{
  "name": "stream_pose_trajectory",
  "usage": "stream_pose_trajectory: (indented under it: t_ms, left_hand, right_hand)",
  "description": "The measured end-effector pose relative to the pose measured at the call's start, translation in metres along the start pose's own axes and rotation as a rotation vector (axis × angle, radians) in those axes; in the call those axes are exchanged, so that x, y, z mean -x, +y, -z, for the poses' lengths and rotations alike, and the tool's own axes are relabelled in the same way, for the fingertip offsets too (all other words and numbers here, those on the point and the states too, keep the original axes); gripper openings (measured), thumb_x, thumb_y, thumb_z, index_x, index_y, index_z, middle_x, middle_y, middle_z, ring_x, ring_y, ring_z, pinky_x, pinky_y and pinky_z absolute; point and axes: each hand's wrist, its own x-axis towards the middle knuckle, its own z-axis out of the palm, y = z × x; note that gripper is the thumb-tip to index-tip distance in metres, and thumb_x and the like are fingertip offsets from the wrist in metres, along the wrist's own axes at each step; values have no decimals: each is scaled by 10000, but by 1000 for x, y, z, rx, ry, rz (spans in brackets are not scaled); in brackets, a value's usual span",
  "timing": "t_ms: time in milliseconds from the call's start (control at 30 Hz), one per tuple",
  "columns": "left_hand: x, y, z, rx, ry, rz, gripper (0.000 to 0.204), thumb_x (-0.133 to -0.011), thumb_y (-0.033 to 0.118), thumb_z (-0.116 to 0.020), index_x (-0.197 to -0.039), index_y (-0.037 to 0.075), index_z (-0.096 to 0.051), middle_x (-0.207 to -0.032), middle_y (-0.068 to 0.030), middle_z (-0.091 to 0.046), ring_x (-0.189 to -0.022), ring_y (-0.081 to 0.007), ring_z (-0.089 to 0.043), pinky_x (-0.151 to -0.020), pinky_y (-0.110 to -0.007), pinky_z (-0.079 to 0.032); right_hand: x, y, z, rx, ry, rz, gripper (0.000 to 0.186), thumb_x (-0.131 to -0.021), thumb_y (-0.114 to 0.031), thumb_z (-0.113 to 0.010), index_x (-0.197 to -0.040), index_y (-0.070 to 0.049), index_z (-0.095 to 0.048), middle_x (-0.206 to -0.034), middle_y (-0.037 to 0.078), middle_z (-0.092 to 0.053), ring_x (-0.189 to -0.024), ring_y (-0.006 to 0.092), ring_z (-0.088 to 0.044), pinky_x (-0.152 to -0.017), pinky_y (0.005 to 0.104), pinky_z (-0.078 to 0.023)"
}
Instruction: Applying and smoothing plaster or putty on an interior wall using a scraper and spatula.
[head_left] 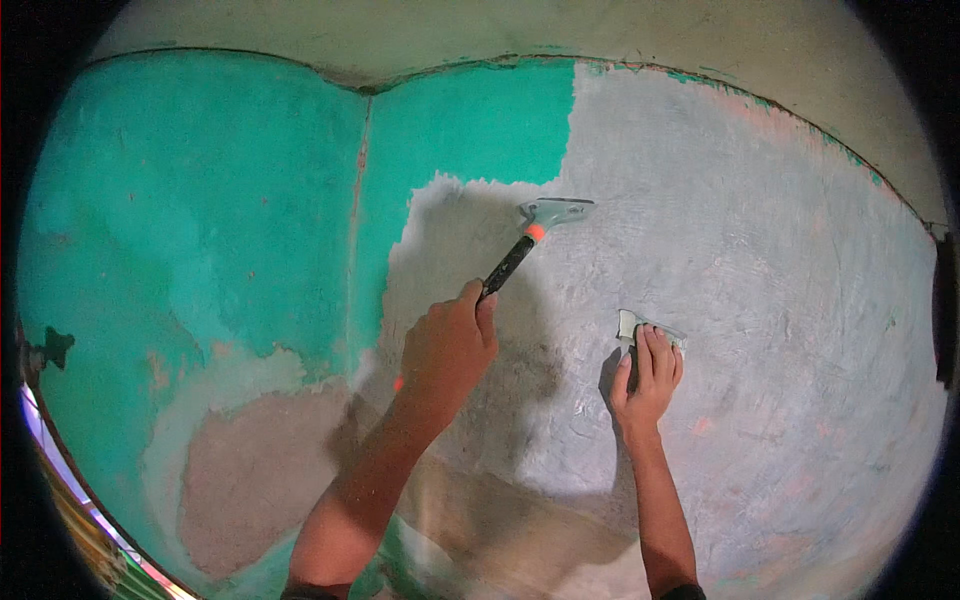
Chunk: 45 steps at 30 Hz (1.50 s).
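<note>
My left hand (450, 340) is closed around the black handle of a scraper (512, 264). An orange collar joins that handle to a wide grey head, which lies at the wall by the lower edge of the green paint (480, 125). Lower and to the right, my right hand (648, 385) grips a flat-bladed tool (627, 324) against the grey-white wall surface (740, 280). A pale corner of its blade shows left of the fingertips, and a dark part is visible below. The fingers hide most of this tool, so its exact kind is unclear.
Green paint covers the left wall (200, 170) up to an inner corner (360, 180). A brown bare patch (260, 470) shows low on the left. The beige ceiling (450, 30) meets the walls above. A dark fitting (55, 347) juts out at far left.
</note>
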Motion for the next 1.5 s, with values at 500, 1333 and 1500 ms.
stream_pose_trajectory:
  t_ms: [500, 1333, 1500]
  left_hand:
    - [-1, 7, 7, -55, -73, 33, 346, -1053, 339, -497, -1211, 63, -633, -813, -214, -704, -769, -443, -702, -686, -550, -555]
    - [-17, -27, 22, -148, 42, -151, 277, -1023, 279, -587, -1192, 71, -658, -737, -211, -651, -676, -420, -656, -600, -489, -495]
    - [-17, -29, 26, -114, 26, -171, 269, -1020, 269, -590, -1185, 66, -657, -727, -211, -645, -671, -424, -649, -591, -493, -488]
  right_hand:
    - [-1, 1, 2, -12, -3, 10, 434, -908, -159, -607, -1311, -6, -651, -1328, 119, -644, -1331, 289, -535, -1158, 474, -308]
    - [0, 3, 2, -10, -3, 11, 435, -914, -180, -613, -1315, -12, -647, -1339, 99, -636, -1331, 268, -535, -1166, 462, -294]
    - [0, 3, 2, 7, -21, 7, 435, -916, -183, -615, -1314, -11, -647, -1333, 102, -636, -1316, 273, -543, -1161, 462, -301]
